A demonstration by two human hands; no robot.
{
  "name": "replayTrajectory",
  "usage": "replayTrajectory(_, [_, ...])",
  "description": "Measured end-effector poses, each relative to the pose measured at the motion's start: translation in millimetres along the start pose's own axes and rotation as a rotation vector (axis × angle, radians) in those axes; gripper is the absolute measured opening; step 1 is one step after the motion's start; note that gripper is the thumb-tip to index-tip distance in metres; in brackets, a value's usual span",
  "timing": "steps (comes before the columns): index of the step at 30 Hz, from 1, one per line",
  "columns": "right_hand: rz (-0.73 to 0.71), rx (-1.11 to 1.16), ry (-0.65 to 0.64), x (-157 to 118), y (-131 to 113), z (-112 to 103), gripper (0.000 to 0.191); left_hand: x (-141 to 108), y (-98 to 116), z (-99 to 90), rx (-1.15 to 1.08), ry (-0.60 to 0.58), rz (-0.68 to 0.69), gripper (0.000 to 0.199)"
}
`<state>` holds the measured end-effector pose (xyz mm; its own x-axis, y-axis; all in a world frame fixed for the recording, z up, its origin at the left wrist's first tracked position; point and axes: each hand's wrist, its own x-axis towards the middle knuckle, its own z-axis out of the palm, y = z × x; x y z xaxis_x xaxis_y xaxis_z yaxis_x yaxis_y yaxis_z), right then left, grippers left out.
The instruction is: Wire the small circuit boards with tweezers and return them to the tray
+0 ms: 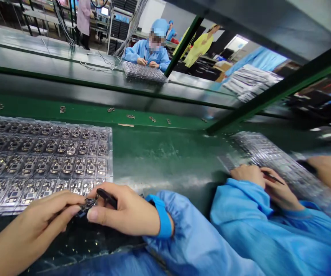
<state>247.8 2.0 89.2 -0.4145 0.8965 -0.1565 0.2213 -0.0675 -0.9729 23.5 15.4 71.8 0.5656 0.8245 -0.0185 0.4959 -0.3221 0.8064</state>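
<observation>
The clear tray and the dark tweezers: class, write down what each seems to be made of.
The clear tray looks like thin moulded plastic: glossy and see-through, with glare along its ridged pockets. The dark tweezers look matte black, possibly coated metal or plastic; the look leaves that open.

From here, the plastic tray of circuit boards (46, 165) blocks the way ahead of the left hand (30, 234) — it sits right against those fingers. The right hand (125, 211) has more room: the green bench mat (165, 165) runs ahead and rightward to a co-worker's blue sleeve (240, 214) — my wall on that side. Loose metal parts (131, 116) lie farther ahead.
</observation>
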Motion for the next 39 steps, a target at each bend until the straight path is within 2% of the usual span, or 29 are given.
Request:
replayTrajectory(2, [0.067,0.145,0.064,-7.2,7.0,14.0,0.029,1.5,5.8,5.4,0.022,-0.036,0.032,0.024])
replayTrajectory(6, [0.137,0.375,0.238,-14.5,17.5,26.6,0.028,-0.4,16.3,11.6,0.000,-0.097,-0.005,0.027])
replayTrajectory(11, [0.119,0.380,0.449,-31.4,23.4,38.8,0.023,-2.3,18.6,19.2,-0.104,-0.047,-0.085,0.031])
replayTrajectory(16, [0.096,0.402,0.609,-48.4,30.5,51.8,0.024,-4.2,19.0,28.0,-0.143,-0.016,-0.052,0.024])
replayTrajectory(25, [0.065,0.415,0.632,-51.7,39.6,62.5,0.022,-5.7,19.4,42.4,-0.279,0.032,-0.112,0.021])
replayTrajectory(34, [0.068,0.418,0.746,-52.7,34.7,72.8,0.018,-8.5,18.1,47.6,-0.365,0.062,-0.178,0.021])
replayTrajectory(39, [0.033,0.412,0.747,-51.7,37.1,73.5,0.019,-7.0,17.2,47.8,-0.414,0.061,-0.230,0.019])
